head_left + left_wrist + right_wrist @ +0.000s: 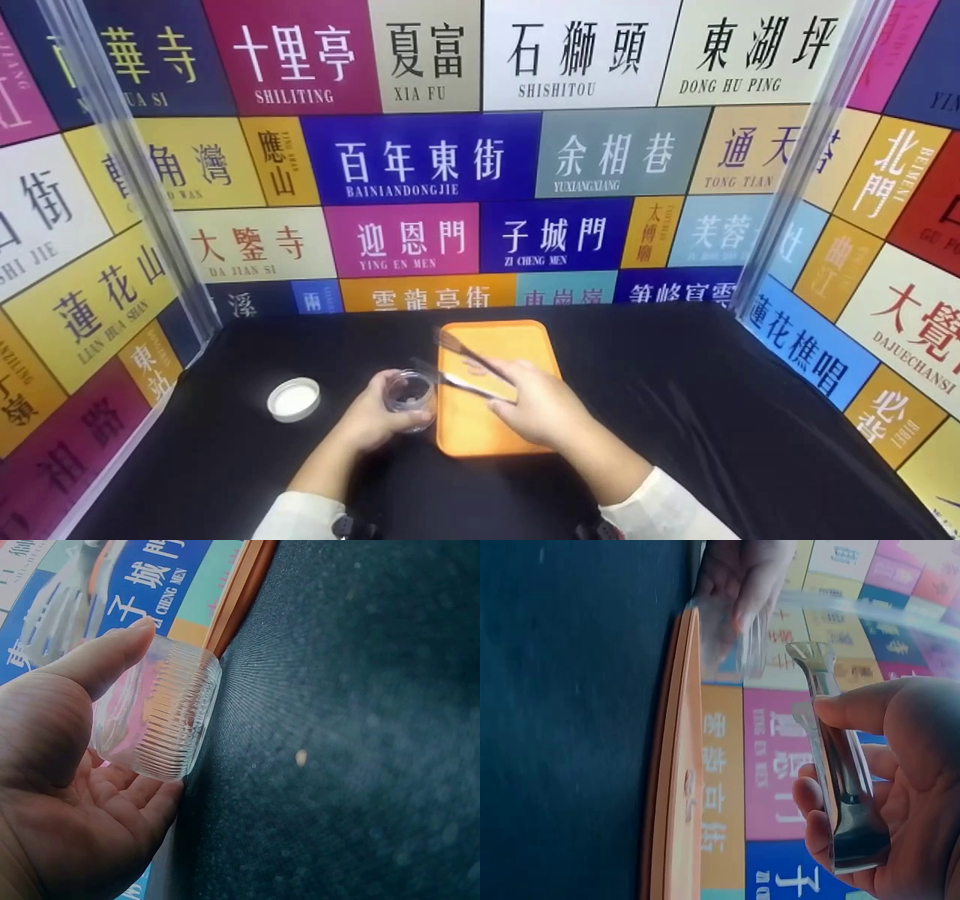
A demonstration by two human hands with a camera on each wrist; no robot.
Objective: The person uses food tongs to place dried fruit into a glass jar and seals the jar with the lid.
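Note:
My left hand [379, 412] holds a clear ribbed jar [176, 712] just left of the orange tray [499, 439], with thumb and fingers around its side. The jar is uncovered, and I cannot tell what is inside it. In my right hand [547, 405] is a pair of metal tongs [844, 787], gripped between thumb and fingers above the tray. The tongs' arms stand apart and their ends point left toward the jar; one slotted end [56, 622] shows in the left wrist view. A small brownish thing [689, 791] lies at the tray, too blurred to name.
A round white lid [293, 400] lies on the black cloth [637, 450] left of the jar. One small pale speck [301, 757] is on the cloth. Walls of coloured panels [420, 161] with lettering enclose the table at the back and both sides.

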